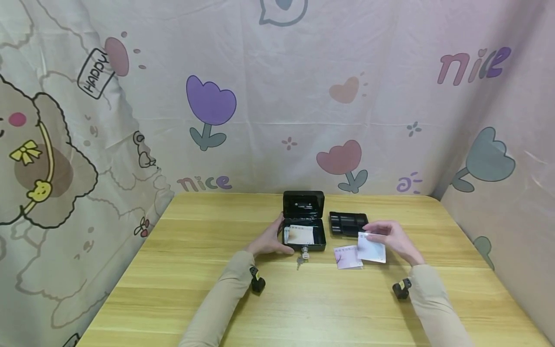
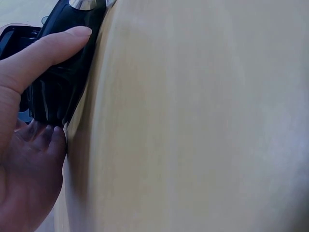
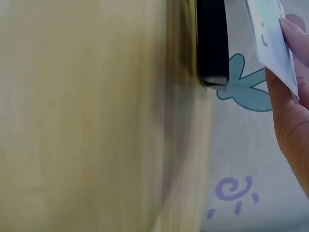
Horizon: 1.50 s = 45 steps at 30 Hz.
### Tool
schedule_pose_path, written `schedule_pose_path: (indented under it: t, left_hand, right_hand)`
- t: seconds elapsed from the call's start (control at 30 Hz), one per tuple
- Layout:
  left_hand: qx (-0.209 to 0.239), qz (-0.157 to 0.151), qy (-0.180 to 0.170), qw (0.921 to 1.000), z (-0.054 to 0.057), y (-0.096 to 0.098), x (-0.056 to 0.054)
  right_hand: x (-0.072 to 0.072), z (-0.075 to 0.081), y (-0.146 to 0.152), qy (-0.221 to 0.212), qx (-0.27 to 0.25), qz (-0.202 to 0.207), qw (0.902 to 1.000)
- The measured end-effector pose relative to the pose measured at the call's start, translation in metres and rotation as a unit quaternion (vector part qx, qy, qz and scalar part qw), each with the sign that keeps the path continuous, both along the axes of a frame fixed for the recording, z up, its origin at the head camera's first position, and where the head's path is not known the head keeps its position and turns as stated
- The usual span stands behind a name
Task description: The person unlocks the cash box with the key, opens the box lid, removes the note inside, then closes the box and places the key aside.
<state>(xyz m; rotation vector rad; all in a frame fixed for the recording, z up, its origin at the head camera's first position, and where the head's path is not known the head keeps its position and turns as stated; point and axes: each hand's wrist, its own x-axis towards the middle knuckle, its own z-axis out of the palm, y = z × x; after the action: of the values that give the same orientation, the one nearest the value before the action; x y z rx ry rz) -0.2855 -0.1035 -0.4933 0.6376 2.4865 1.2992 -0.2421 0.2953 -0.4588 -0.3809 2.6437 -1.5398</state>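
Note:
A small black cash box (image 1: 322, 236) stands on the table with its lid (image 1: 303, 205) raised. Pale printed paper notes (image 1: 301, 234) lie inside it. My left hand (image 1: 270, 238) grips the box's left front corner; in the left wrist view the thumb (image 2: 58, 46) lies along the front and the other fingers are at the side. Keys (image 1: 300, 261) are at the lock on the front. To the right, my right hand (image 1: 392, 236) pinches a pale note (image 1: 371, 249) between thumb and fingers, raised off the table. A pinkish-purple note (image 1: 347, 258) lies on the table, partly behind the held one.
Behind the right hand sits a black coin tray (image 1: 347, 224), to the right of the cash box. The wooden table (image 1: 208, 226) reaches back to a printed cloth (image 1: 269, 159). A small camera is strapped at each wrist.

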Motion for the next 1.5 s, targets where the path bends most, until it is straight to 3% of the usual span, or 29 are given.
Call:
schedule_pose_path:
  t: [0.43, 0.9, 1.17, 1.5]
  left_hand:
    - [-0.002, 0.004, 0.0, 1.0, -0.001, 0.001, 0.0]
    - [-0.003, 0.005, -0.008, 0.9999, -0.003, 0.0, -0.001]
    - [0.001, 0.004, -0.011, 0.9999, -0.004, 0.0, -0.002]
    - [-0.001, 0.003, -0.008, 1.0, -0.002, 0.0, -0.001]
  right_hand:
    - [0.002, -0.006, 0.013, -0.024, -0.004, 0.012, 0.9996]
    - [0.001, -0.01, 0.013, -0.035, 0.027, 0.029, 0.9986]
    - [-0.002, -0.013, 0.01, -0.002, 0.098, 0.019, 0.995]
    - [-0.005, -0.017, 0.009, 0.043, 0.14, 0.034, 0.9885]
